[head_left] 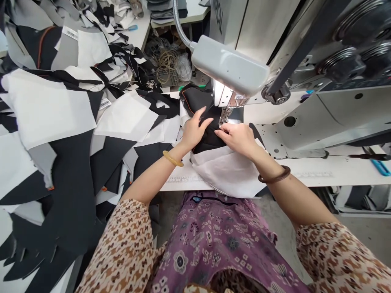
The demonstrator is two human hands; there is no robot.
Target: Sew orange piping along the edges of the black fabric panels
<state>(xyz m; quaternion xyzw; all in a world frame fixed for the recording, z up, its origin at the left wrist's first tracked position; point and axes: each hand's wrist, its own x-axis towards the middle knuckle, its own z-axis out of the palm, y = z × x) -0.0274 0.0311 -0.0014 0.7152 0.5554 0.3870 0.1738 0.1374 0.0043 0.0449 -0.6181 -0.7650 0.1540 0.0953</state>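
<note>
A piece of black fabric (210, 140) with an orange seam line lies on the white sewing table, partly beneath the presser foot (224, 116) of a sewing machine. My left hand (194, 128) rests on the fabric left of the foot, thumb and forefinger spread. Close in front of the foot, my right hand (237, 138) has its fingers curled and pinched at the fabric. White backing (229, 171) joined to the piece drapes toward the table's front edge. The fingertips' exact grip on the cloth is partly hidden.
Heaped black, grey and white cut pieces (70, 162) cover the left side. A lamp (229, 65) hangs over the needle area, and the machine body (324, 118) fills the right. Blue-handled tool (380, 167) lies at the far right. A ruler strip (183, 179) runs along the front edge.
</note>
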